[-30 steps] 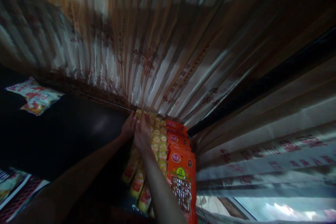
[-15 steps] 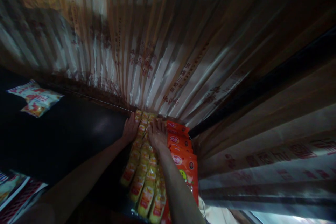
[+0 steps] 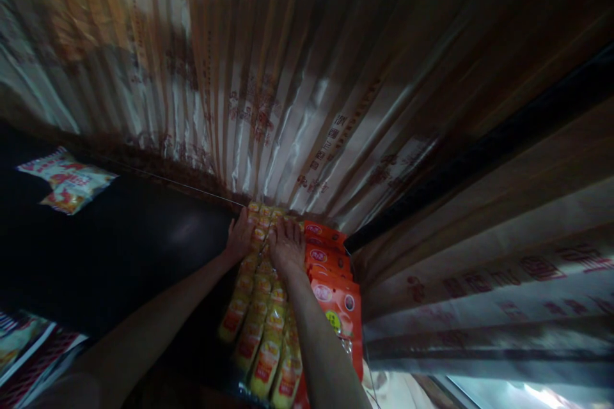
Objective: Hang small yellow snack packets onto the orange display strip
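Rows of small yellow packages with red labels lie side by side on a black surface. My left hand rests along the left side of the rows near their far end, its fingers stretched forward and touching the packages. On top of the same rows lies my right hand, flat, with its fingers extended and slightly apart. Neither hand is wrapped round a package. Orange-red bags are stacked in overlapping layers just right of my right hand and forearm. My right forearm hides part of the yellow rows.
Pleated, printed plastic sheeting hangs behind the packages and continues on the right past a dark bar. Two white-and-red snack packets lie at the left on the black surface. More packaged goods show at lower left.
Both hands stay in nearly the same place on the packages, with only a slight shift of the right hand to the left. The view has moved very little.
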The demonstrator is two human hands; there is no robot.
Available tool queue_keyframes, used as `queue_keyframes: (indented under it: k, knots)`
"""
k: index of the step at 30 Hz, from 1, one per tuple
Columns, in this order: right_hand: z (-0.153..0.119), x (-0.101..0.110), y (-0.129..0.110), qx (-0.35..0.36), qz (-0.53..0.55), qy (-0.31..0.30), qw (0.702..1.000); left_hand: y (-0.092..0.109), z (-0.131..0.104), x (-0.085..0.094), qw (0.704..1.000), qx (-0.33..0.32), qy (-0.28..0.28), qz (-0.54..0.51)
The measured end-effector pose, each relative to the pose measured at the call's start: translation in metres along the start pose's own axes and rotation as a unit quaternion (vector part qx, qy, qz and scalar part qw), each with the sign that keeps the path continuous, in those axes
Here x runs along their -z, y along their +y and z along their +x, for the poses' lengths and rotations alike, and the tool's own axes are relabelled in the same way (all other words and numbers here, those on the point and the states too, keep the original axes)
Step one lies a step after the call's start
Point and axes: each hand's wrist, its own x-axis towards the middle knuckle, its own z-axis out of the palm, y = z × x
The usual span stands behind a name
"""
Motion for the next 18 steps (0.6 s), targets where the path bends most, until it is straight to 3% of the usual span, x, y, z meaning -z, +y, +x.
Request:
queue_keyframes:
  k: [4,13,18]
  knots:
    - [-0.001,-0.001,0.000,0.001,0.003,0.009,1.000,0.001,0.001,0.002,0.999,0.008,0.019,-0.036]
    - [-0.003,-0.002,-0.001,0.011,0.008,0.018,1.000,-0.014,0.002,-0.009,0.998,-0.053,-0.002,0.029]
    - [-0.002,0.001,0.001,0.009,0.024,0.010,1.000,-0.012,-0.001,-0.003,0.998,-0.061,0.007,-0.024]
